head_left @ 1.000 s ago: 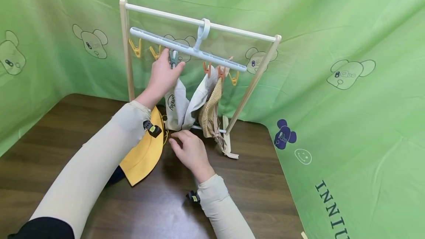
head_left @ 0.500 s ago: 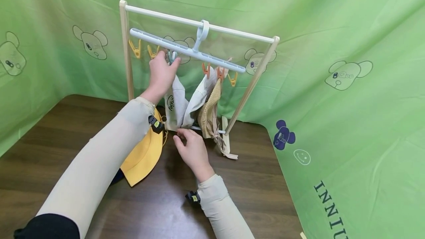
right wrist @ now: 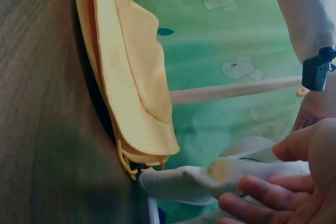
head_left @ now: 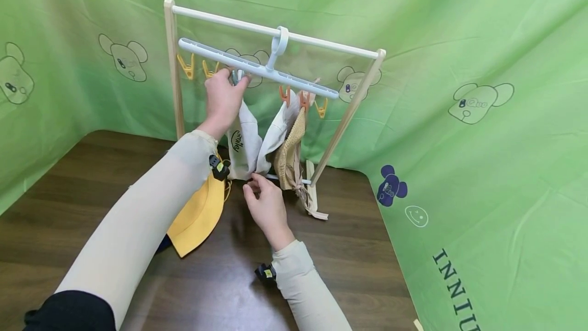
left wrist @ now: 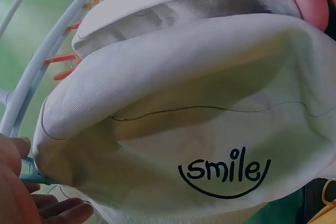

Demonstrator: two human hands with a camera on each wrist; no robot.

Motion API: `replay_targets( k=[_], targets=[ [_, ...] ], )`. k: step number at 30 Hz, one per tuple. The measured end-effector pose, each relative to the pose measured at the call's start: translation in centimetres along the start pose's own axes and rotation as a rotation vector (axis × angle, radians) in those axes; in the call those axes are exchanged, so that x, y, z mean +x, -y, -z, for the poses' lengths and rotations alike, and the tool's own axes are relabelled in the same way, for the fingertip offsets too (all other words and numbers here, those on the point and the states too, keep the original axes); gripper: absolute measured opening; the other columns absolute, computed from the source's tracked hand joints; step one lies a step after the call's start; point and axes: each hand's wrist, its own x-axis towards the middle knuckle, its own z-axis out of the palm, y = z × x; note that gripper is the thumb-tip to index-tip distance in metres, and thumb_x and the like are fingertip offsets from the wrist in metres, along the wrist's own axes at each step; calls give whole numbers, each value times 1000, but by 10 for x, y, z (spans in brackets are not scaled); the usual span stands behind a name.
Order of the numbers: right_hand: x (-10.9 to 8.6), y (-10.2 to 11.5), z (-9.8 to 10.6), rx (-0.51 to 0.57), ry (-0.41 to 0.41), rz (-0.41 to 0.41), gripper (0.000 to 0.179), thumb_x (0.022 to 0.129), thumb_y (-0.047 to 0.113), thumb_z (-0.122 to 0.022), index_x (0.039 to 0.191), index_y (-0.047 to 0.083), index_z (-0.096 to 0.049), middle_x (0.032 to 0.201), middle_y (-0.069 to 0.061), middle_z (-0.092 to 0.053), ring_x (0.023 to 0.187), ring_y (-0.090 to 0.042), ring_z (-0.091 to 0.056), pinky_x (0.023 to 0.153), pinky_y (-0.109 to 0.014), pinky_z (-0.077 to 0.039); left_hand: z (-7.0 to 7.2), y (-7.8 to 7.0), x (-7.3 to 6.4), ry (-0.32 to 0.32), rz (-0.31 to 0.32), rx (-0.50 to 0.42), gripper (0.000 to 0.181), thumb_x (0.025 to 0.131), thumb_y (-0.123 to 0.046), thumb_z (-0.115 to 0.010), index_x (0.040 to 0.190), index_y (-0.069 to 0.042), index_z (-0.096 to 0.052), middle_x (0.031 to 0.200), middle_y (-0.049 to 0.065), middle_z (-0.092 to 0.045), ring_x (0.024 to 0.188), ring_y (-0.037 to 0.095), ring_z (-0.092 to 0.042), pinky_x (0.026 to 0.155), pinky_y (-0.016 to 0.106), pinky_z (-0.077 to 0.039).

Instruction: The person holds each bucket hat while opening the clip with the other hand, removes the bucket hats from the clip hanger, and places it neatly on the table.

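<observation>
A white cloth hat (head_left: 248,132) lettered "smile" hangs folded from the pale blue hanger (head_left: 257,69). At its upper left brim my left hand (head_left: 222,97) pinches a teal clip (head_left: 238,76) between thumb and fingers; the same clip (left wrist: 32,177) shows beside the brim in the left wrist view. My right hand (head_left: 268,207) is below, its fingertips at the hat's lower edge, thumb apart and fingers loosely extended. An orange clip (head_left: 285,95) grips the white hat's other side. Next to it hangs a tan woven hat (head_left: 290,155) under another orange clip (head_left: 305,100).
The hanger hooks over the white rod (head_left: 216,19) of a wooden rack (head_left: 351,111). Yellow clips (head_left: 186,67) hang at both hanger ends. A yellow hat (head_left: 195,223) stands on the brown table (head_left: 340,269) under my left forearm, with a dark edge behind it. Green cloth (head_left: 459,167) surrounds the table.
My right hand has moved slightly up and right along the white hat's lower edge. The left hand keeps to the teal clip, its forearm shifted a little to the right.
</observation>
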Motion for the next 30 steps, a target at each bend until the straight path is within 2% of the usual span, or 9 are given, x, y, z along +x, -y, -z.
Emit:
replay_targets(
  k=[4, 7, 15, 19, 23, 27, 30],
  targets=[
    [-1, 2, -1, 29, -8, -57, 41, 98, 23, -67, 133, 4, -65, 104, -1, -76, 91, -12, -73, 81, -28, -57, 1, -2, -1, -17, -12, 25, 33, 96, -44, -70, 106, -12, -72, 79, 1, -59, 68, 16, -49, 59, 30, -39],
    [-2, 3, -1, 65, -17, -99, 45, 98, 22, -67, 137, 0, -61, 107, -5, -76, 94, -16, -74, 83, -32, -59, 1, -3, -1, -16, -10, 34, 31, 96, -45, -68, 100, -14, -71, 75, -1, -57, 66, 15, -49, 57, 30, -39],
    [-4, -2, -2, 91, -17, -174, 56, 97, 22, -69, 145, -1, -52, 128, -14, -70, 112, -28, -70, 93, -42, -56, 3, -2, -4, 9, -51, 105, 31, 97, -47, -66, 93, -16, -69, 70, 0, -54, 64, 16, -48, 54, 30, -37],
    [-2, -7, -6, 93, 0, -185, 63, 96, 24, -70, 149, -1, -46, 136, -14, -65, 119, -30, -66, 98, -45, -54, 4, -3, -3, 8, -75, 137, 32, 97, -48, -65, 93, -16, -70, 71, 1, -56, 66, 17, -50, 55, 31, -38],
    [3, -13, -10, 103, 34, -180, 66, 95, 24, -72, 149, -1, -44, 140, -15, -62, 122, -34, -64, 101, -47, -51, 4, -3, -3, 14, -57, 137, 33, 97, -49, -64, 94, -17, -69, 71, 0, -56, 64, 16, -49, 54, 30, -37],
    [11, -17, -14, 90, 82, -166, 64, 93, 26, -74, 147, 3, -48, 139, -16, -61, 125, -35, -62, 104, -45, -49, 2, -3, -5, 16, -34, 115, 34, 97, -50, -64, 90, -16, -66, 69, 0, -52, 60, 15, -45, 51, 29, -35],
    [16, -18, -16, 27, 127, -156, 59, 92, 31, -75, 141, 4, -54, 136, -19, -63, 125, -36, -61, 104, -45, -49, 1, -2, -6, 9, -22, 111, 38, 97, -52, -63, 85, -16, -63, 67, 0, -50, 61, 15, -46, 52, 30, -35]
  ],
)
